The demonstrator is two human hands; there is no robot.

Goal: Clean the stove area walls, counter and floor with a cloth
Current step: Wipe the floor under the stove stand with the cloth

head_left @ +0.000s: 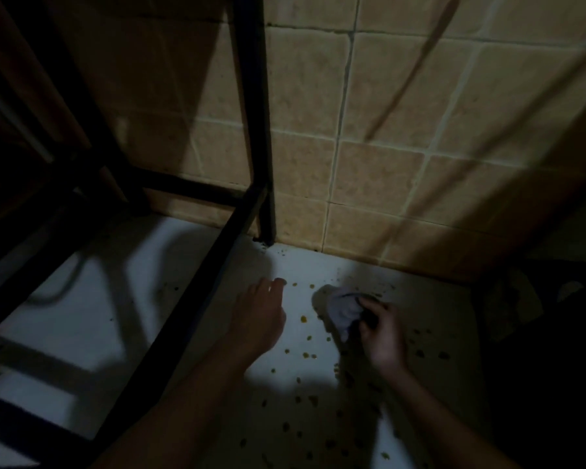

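Two hands in the shot: the left hand [256, 316] and the right hand [381, 330], plus two bare forearms coming up from the bottom edge. One cloth [344, 308], a greyish crumpled one. One black metal frame [251, 113], with two upright legs that can be made out, though the left side is too dark to count more bars properly. Yellowish specks [304, 319] all over the white floor [82, 326]: way too many to pin down, easily a few dozen, and the ones in shadow just blur together. One tiled wall [386, 130], around a dozen tiles showing in the lit part.
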